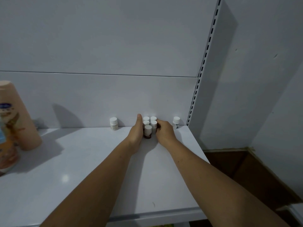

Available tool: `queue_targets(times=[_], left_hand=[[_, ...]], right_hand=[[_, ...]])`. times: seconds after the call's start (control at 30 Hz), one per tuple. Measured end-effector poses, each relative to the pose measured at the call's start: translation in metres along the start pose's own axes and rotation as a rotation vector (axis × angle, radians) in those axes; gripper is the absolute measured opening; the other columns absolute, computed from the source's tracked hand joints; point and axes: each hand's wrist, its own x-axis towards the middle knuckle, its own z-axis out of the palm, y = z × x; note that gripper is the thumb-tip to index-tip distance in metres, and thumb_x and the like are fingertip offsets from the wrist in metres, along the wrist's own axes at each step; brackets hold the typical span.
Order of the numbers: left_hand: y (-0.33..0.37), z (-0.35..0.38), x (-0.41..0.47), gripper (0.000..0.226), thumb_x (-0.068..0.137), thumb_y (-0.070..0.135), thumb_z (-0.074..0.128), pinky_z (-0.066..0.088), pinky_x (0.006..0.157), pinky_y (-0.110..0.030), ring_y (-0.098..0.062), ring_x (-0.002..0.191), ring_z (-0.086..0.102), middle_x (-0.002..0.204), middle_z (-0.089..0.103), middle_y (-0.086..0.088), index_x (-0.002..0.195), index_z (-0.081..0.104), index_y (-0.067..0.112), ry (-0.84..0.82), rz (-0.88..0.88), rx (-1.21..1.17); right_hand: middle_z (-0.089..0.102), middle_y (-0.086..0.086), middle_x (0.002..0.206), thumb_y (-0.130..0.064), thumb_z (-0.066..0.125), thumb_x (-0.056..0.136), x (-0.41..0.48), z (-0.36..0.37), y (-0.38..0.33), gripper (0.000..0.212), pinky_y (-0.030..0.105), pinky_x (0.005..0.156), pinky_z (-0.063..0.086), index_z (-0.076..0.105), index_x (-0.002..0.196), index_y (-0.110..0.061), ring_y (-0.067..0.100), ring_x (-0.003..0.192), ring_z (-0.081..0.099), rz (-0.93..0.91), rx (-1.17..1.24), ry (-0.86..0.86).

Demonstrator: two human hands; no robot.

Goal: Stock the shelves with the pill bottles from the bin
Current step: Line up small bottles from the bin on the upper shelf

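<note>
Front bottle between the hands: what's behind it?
Four white-capped bottles in two pairs, then the back panel. Their bodies are covered by the front bottle, left hand and right hand.

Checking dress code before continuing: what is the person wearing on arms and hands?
Nothing worn shows. The left forearm and right forearm are bare, no sleeves in frame. The left hand and right hand have no gloves, watch or bracelet.

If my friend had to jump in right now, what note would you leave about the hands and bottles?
Left hand presses flat against the five pill bottles at the back of the shelf; right hand curls round their other side. Left lone bottle and right lone bottle stand apart. Done: seven upright on the shelf. To do: let go, bring more bottles.
</note>
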Motion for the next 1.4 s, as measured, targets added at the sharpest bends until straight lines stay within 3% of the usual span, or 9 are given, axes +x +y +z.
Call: queue_targets(times=[0.13,0.37,0.5,0.63,0.8,0.87,0.93,1.07,1.4], left_hand=[[0.001,0.0,-0.001,0.076,0.104,0.072,0.022,0.045,0.115,-0.037,-0.015,0.121,0.069,0.121,0.078,-0.003,0.128,0.072,0.019,0.0,0.005,0.01],[0.013,-0.001,-0.013,0.081,0.091,0.08,0.033,0.041,0.116,-0.032,-0.012,0.127,0.065,0.13,0.074,0.0,0.131,0.072,0.021,-0.01,-0.027,0.07],[0.025,0.0,-0.018,0.071,0.105,0.069,0.029,0.044,0.098,-0.02,-0.012,0.122,0.063,0.133,0.069,0.001,0.126,0.071,0.016,0.01,-0.036,0.086],[0.039,0.004,-0.039,0.068,0.107,0.066,0.029,0.033,0.111,-0.028,-0.013,0.134,0.051,0.146,0.056,0.002,0.129,0.066,0.014,0.05,-0.033,0.118],[0.061,0.019,-0.128,0.07,0.106,0.057,0.048,0.027,0.122,-0.035,-0.014,0.149,0.037,0.168,0.035,-0.002,0.163,0.033,0.017,0.18,0.282,0.713],[0.065,0.029,-0.172,0.06,0.105,0.046,0.057,0.039,0.109,-0.033,0.001,0.12,0.047,0.155,0.052,-0.005,0.154,0.045,0.013,0.125,0.487,0.914],[0.063,0.037,-0.209,0.067,0.101,0.052,0.06,0.044,0.113,-0.042,-0.005,0.128,0.05,0.156,0.052,-0.001,0.156,0.043,0.019,0.115,0.575,1.085],[0.047,0.048,-0.275,0.078,0.098,0.064,0.053,0.036,0.123,-0.046,-0.02,0.152,0.037,0.167,0.039,0.003,0.163,0.031,0.027,0.116,0.517,1.258],[-0.061,0.05,-0.402,0.065,0.098,0.058,0.058,0.051,0.106,-0.045,-0.017,0.138,0.051,0.149,0.055,0.002,0.154,0.043,0.028,0.055,0.359,1.189]], right_hand=[[0.067,-0.002,0.093,0.003,0.044,0.092,-0.007,-0.005,-0.009,0.033,0.028,0.069,0.04,0.071,0.105,-0.012,0.017,0.088,0.057,-0.014,-0.057,-0.014],[0.045,-0.002,0.087,0.0,0.043,0.101,-0.042,-0.035,-0.023,0.033,0.026,0.071,0.033,0.037,0.079,-0.024,0.016,0.081,0.044,0.07,-0.122,0.003],[0.034,-0.01,0.08,0.0,0.039,0.101,-0.079,-0.055,-0.029,0.039,0.02,0.062,0.029,0.029,0.077,-0.029,0.005,0.068,0.033,0.015,-0.093,0.034],[0.047,-0.001,0.117,-0.006,0.042,0.104,-0.112,-0.074,-0.021,0.011,0.025,0.098,0.039,0.043,0.107,-0.016,0.016,0.108,0.046,-0.002,-0.091,-0.018],[0.039,-0.004,0.163,-0.03,0.056,0.106,-0.157,-0.104,-0.033,0.06,0.037,0.121,0.034,0.03,0.16,-0.027,0.016,0.149,0.037,-0.002,-0.042,-0.104],[0.036,-0.003,0.164,-0.041,0.056,0.105,-0.176,-0.115,-0.045,0.065,0.039,0.12,0.034,0.027,0.162,-0.028,0.018,0.149,0.036,-0.052,-0.139,-0.137],[0.035,-0.001,0.164,-0.047,0.054,0.105,-0.198,-0.123,-0.057,0.066,0.045,0.121,0.034,0.026,0.162,-0.028,0.022,0.149,0.035,-0.105,-0.267,-0.169],[0.039,0.0,0.162,-0.044,0.054,0.105,-0.248,-0.139,-0.062,0.062,0.046,0.121,0.032,0.032,0.16,-0.027,0.021,0.146,0.037,-0.203,-0.372,-0.166],[0.055,-0.001,0.134,-0.027,0.064,0.1,-0.4,-0.126,0.047,0.045,0.041,0.106,0.047,0.055,0.143,-0.021,0.016,0.126,0.05,-0.137,-0.196,-0.154]])
